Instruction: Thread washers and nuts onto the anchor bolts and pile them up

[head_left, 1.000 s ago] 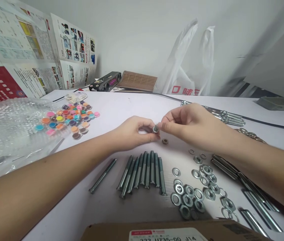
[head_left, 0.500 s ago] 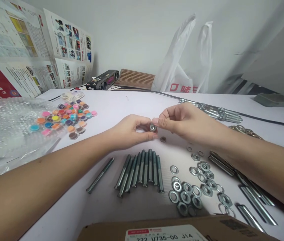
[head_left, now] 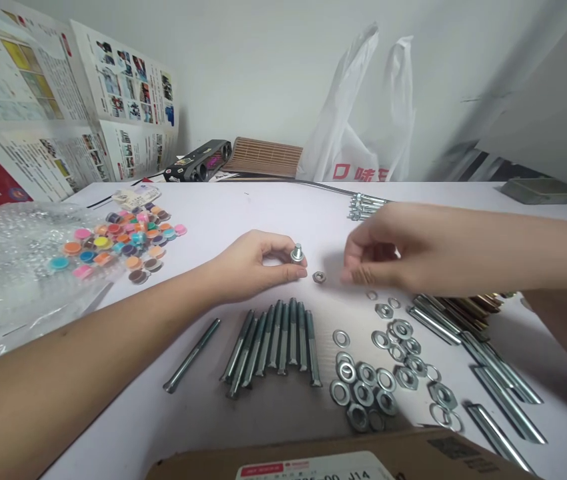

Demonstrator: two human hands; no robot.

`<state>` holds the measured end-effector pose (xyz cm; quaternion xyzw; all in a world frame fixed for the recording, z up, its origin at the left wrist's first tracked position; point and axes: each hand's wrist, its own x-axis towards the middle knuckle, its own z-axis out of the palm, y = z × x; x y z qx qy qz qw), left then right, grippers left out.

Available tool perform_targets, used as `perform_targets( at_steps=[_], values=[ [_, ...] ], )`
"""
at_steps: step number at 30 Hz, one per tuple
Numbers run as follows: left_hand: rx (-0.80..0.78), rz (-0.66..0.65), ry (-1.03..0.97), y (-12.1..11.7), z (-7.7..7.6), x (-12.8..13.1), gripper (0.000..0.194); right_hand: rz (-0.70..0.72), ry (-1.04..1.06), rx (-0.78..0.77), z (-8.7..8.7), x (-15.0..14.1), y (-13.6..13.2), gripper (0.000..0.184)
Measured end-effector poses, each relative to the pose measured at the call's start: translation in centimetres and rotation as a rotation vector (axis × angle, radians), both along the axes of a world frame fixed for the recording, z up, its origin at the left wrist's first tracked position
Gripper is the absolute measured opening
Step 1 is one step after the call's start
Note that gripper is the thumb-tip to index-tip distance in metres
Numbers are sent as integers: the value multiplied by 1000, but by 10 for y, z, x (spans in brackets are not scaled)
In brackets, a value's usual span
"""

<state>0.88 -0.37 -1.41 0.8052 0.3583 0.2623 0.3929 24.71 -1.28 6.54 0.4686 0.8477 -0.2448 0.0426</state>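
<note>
Moved: the right hand (head_left: pixel 388 250) has pulled off the bolt (head_left: pixel 297 251) since the earlier frame and is now out to the right, motion-blurred. The gold-coloured pieces (head_left: pixel 468 312) under that forearm show now too.
Carton (head_left: pixel 203 463): right at the near edge of the desk (head_left: pixel 218 213), label up.
Washers and nuts (head_left: pixel 363 393): loose heap beyond the carton, toward the right. Metal sleeves (head_left: pixel 503 403) lie over by the near right corner.
Long bolts (head_left: pixel 278 340): fanned row mid-desk, with a lone bolt (head_left: pixel 191 357) off to the left.
Loose nut (head_left: pixel 319 277): flat on the desktop, just beside the left fingertips.
Left hand (head_left: pixel 258 265): thumb and fingers pinching the bolt, tip poking up out of a collar, near mid-desk.
Handling: I'd guess stiff, smallish, a bit weighty, slick plating, nothing fragile. Best hold is round the body below the collar, tip free; the collar parts might slide.
Right hand, up close: fingers curled in, thumb near them, but honestly can't tell if anything's in there.
Colour pots (head_left: pixel 113 240): scattered toward the far left corner.
Far edge: bolt bundle (head_left: pixel 363 205), with a white bag (head_left: pixel 358 127) behind.
</note>
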Motion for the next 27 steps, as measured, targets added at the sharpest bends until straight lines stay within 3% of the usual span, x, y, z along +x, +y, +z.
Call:
perform_targets(
  at_steps=[4, 8, 16, 22, 27],
  values=[
    [-16, 16, 24, 0, 1, 0, 18, 4, -236, 7, -6, 12, -6, 50],
    [-8, 25, 37, 0, 0, 1, 19, 0, -332, 52, -16, 13, -11, 48],
    [14, 16, 61, 1, 1, 0, 17, -3, -302, 72, -28, 27, -5, 46],
    [1, 5, 61, 1, 1, 0, 19, 52, -353, 17, -24, 25, -4, 34],
    [9, -25, 29, 1, 1, -1, 19, 129, -90, 63, -10, 3, -6, 33]
  ],
)
